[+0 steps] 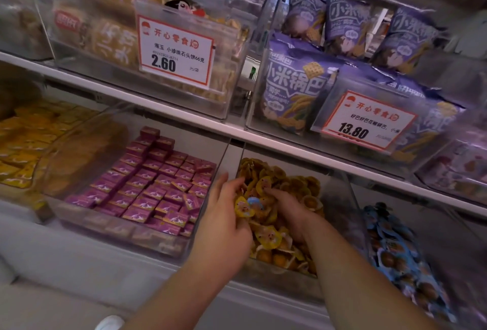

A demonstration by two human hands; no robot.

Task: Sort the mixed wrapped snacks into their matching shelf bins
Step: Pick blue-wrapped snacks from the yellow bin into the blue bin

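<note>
Much of the shelf is smeared by motion blur, and the bins at the far left and far right are cut off by the frame. The fingertips of the right hand [286, 207] are buried among the yellow wrapped snacks [268, 235], so it cannot be told whether anything is gripped. The left hand [226, 213] is curled around a small bunch of these snacks, among them 1 blue-topped snack [253, 202]. The yellow snacks are small round sealed cups, heaped in the clear middle bin [340, 198] on the lower shelf. Purple square packets [147, 184] are stacked in the bin to the left; blue wrapped snacks [395, 248] fill the bin to the right. 2 price tags are seen above: 2.60 [175, 51] and 13.80 [366, 121].
</note>
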